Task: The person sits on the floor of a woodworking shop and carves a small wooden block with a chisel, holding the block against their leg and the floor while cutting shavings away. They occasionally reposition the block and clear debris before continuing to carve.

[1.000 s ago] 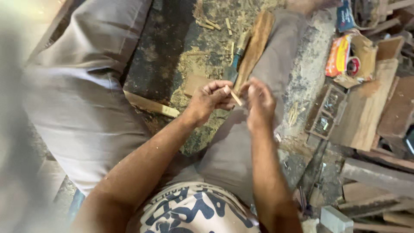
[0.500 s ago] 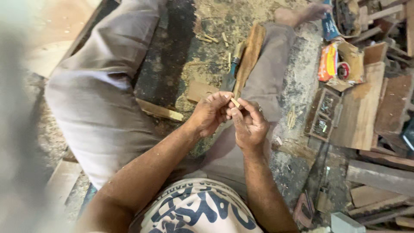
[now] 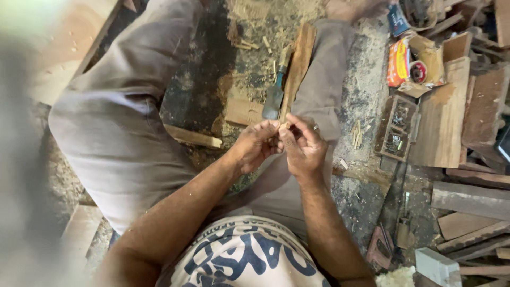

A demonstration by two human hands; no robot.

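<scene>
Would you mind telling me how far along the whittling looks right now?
Done: shavings litter the floor. In hand: the left hand and right hand pinch a small wooden piece, mostly hidden. Left: the chisel and the plank lie untouched ahead.

Seated on the floor [image 3: 366,95], legs spread. Left hand [image 3: 255,146] and right hand [image 3: 304,148] meet between the knees, fingers [image 3: 273,126] touching around a small wooden piece [image 3: 284,126], mostly hidden. Just beyond the hands, a long wooden plank [image 3: 298,66] lies along the right leg; a chisel [image 3: 276,90] sits beside it on its left. A wood strip [image 3: 194,137] lies left of the hands against the left leg. Right of the right leg: a compartment tray [image 3: 396,127], then a flat board [image 3: 443,114]. Beyond those, an open carton [image 3: 419,64]. Timber offcuts [image 3: 470,199] stacked at near right.
</scene>
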